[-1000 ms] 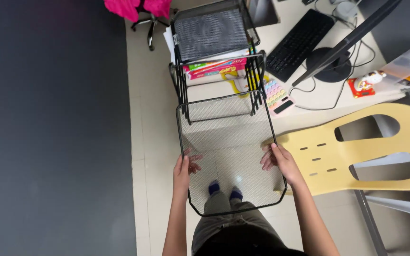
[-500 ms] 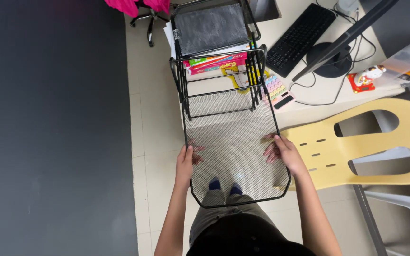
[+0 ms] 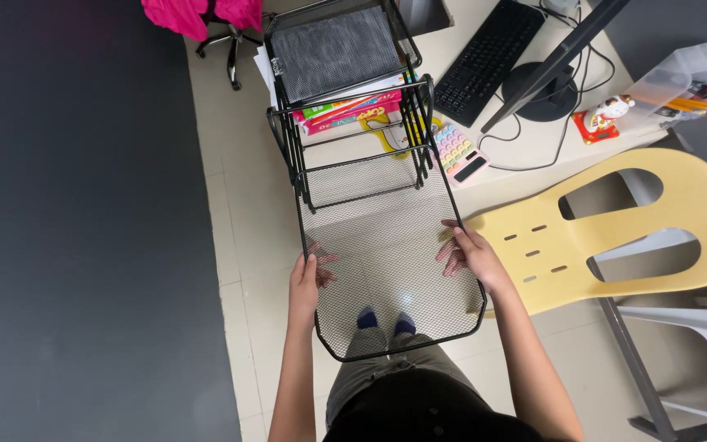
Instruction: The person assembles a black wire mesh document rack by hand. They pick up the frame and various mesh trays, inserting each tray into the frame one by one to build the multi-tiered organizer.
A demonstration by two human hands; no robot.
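A black wire-mesh tray (image 3: 386,245) is held level in front of me, its far end inside the lower slot of a black tiered desk rack (image 3: 345,98). My left hand (image 3: 306,280) grips the tray's left rim, fingers under the mesh. My right hand (image 3: 470,254) grips the right rim the same way. The rack's top tier is a mesh tray, and the tier below it holds colourful papers (image 3: 345,110). My feet show through the mesh.
A yellow plastic chair (image 3: 615,221) stands close on the right. The cream desk (image 3: 517,155) carries a black keyboard (image 3: 488,57), a monitor stand (image 3: 546,90), a pastel calculator (image 3: 460,151) and a small figurine (image 3: 603,115). A dark partition (image 3: 83,221) fills the left. Pink cloth (image 3: 202,12) lies on an office chair.
The tray's far end has gone further into the rack. Both hands have stayed on the side rims, and the mesh floor now shows plainly between them.
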